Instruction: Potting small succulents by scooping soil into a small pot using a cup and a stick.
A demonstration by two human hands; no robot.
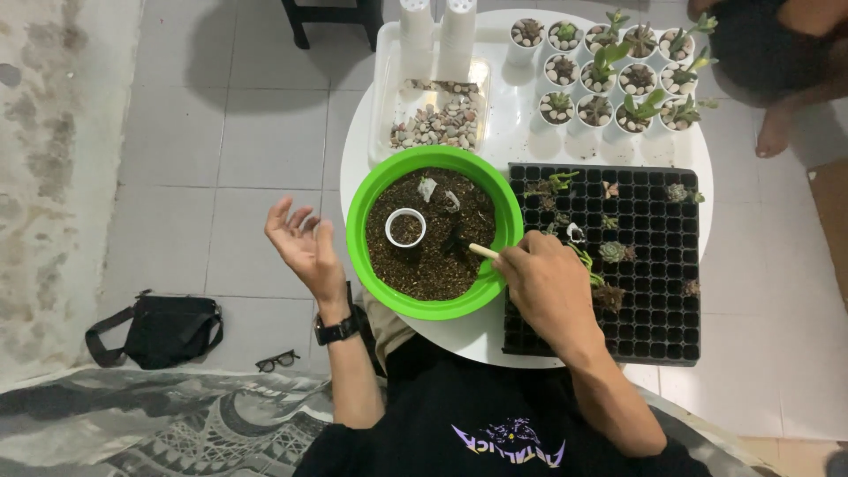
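Pale grey floor tiles (230, 132) surround a round white worktop (530, 141). A stained concrete strip (53, 177) runs along the left; dark chair legs (336, 18) stand beyond.

The counter (495, 340) is crowded. The green bowl (371, 190) fills its left part, with the black seedling tray (654, 291) just beside it on the right. Behind them stand the clear pebble tray (384, 88) and the white pots (609, 75). Free room is left of the counter, above the tiled floor (221, 132).
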